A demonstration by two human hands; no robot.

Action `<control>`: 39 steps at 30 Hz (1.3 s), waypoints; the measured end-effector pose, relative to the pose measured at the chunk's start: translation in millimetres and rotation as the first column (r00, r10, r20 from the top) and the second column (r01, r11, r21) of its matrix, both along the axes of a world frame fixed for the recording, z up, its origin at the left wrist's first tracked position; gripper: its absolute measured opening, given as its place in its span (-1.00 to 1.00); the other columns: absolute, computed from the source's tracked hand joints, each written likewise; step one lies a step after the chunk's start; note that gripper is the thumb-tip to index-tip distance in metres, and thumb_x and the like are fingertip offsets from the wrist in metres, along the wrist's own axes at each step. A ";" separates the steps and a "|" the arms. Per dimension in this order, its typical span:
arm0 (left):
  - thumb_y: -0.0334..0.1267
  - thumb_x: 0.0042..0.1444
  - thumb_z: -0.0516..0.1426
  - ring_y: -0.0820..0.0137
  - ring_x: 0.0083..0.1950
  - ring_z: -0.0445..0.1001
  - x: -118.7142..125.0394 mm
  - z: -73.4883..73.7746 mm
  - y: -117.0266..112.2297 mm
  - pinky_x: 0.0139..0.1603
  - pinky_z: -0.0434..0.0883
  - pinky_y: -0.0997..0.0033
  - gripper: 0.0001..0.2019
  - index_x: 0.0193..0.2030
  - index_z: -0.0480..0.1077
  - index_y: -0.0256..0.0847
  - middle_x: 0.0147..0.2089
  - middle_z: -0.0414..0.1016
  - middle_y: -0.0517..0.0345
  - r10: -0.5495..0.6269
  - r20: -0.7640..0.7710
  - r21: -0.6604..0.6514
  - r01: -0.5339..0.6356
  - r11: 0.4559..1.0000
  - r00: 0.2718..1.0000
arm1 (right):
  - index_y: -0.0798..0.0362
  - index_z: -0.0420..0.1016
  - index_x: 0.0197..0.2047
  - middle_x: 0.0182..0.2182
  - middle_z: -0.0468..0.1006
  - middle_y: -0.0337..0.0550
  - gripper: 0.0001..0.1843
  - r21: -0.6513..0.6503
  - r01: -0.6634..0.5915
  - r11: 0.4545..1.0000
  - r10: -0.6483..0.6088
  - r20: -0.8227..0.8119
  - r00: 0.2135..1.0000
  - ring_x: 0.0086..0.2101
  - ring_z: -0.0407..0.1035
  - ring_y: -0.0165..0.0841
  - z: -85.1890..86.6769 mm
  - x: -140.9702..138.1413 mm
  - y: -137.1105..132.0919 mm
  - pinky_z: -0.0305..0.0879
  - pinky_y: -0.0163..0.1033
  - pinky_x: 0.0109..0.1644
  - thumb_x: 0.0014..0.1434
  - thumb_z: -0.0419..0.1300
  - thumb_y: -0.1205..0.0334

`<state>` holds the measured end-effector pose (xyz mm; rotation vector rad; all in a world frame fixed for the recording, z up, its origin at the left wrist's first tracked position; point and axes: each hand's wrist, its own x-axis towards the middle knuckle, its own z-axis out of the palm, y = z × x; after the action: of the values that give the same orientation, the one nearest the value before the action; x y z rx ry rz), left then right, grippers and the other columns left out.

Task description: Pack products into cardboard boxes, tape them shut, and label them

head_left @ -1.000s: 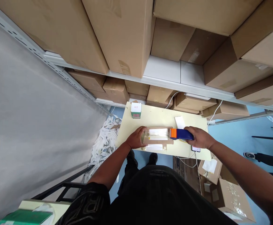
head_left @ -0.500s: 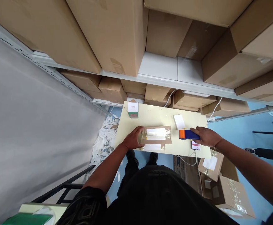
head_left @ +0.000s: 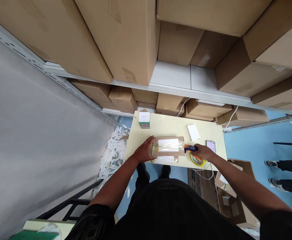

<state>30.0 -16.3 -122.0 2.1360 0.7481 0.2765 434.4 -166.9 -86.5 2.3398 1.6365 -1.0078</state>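
Note:
A small cardboard box [head_left: 169, 154] with a white label under clear tape lies on the cream table [head_left: 161, 124]. A second labelled strip shows along its near side. My left hand [head_left: 146, 149] grips the box's left end, fingers on the far edge and thumb on the near one. My right hand [head_left: 204, 151] is closed around the handle of a blue and orange tape dispenser [head_left: 192, 148]. The dispenser's front end meets the box's right end; whether tape is stuck there I cannot tell. A yellow-rimmed tape roll [head_left: 197, 160] shows at the dispenser's near side.
A phone [head_left: 210, 146] and white pad [head_left: 193, 132] lie at the right; a green and white box [head_left: 144, 120] stands far left. Shelves [head_left: 171, 75] of cartons overhang the back. Paper scraps [head_left: 113, 153] cover the left floor. Cartons sit right, near another person's legs [head_left: 289, 166].
My right hand has brought the tape dispenser left to the box's right end and turned it, so the tape roll now shows. The phone is uncovered. My left hand stays on the box.

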 end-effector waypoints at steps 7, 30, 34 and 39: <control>0.10 0.21 0.25 0.00 0.60 -0.07 -1.3 -2.6 -15.1 0.52 0.13 -0.09 -0.01 0.59 -0.20 -0.12 0.62 -0.21 -0.21 0.164 0.120 -0.146 -0.146 0.978 0.979 | 0.03 0.51 -0.08 -0.56 0.57 -0.22 -0.66 0.136 0.393 0.909 -0.380 -0.111 0.918 -0.52 0.53 -0.20 -41.4 -40.6 -74.7 0.39 -0.19 -0.48 0.15 0.04 0.15; -0.09 0.20 0.21 0.27 -0.10 0.56 24.1 71.0 -36.6 -0.07 0.54 0.18 -0.50 0.25 0.34 -0.13 0.18 0.51 -0.02 0.528 -0.024 -0.281 -0.513 0.811 0.849 | -0.02 0.46 0.12 -0.11 0.64 0.06 -0.47 0.351 0.404 0.845 -0.311 -0.292 0.904 -0.10 0.55 -0.03 37.4 -115.6 -8.3 0.45 -0.03 -0.04 0.38 -0.02 -0.21; -0.30 0.09 0.22 0.23 0.14 0.51 8.6 79.1 -49.1 0.14 0.51 0.16 -0.32 0.37 0.17 -0.08 0.22 0.44 -0.01 0.472 0.148 -0.322 -0.409 0.854 0.869 | -0.02 0.20 0.34 0.02 0.58 0.06 -0.38 0.430 0.439 0.789 -0.278 -0.387 0.879 0.00 0.51 0.01 39.4 -121.6 -41.7 0.46 0.04 0.04 0.28 0.13 -0.03; -0.42 -0.05 0.17 0.20 0.28 0.42 6.2 26.5 -56.2 0.32 0.38 0.04 -0.17 0.42 0.07 -0.13 0.27 0.35 -0.09 0.441 0.105 -0.442 -0.356 0.823 0.891 | 0.00 0.13 0.39 0.11 0.53 0.09 -0.22 0.355 0.403 0.844 -0.247 -0.411 0.878 0.08 0.46 0.02 -12.9 -128.3 -54.7 0.42 0.10 0.14 0.08 0.15 0.25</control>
<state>36.2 -72.5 -95.5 1.5096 1.0328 0.5043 306.1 -221.6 -99.4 2.9645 1.7596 -1.3067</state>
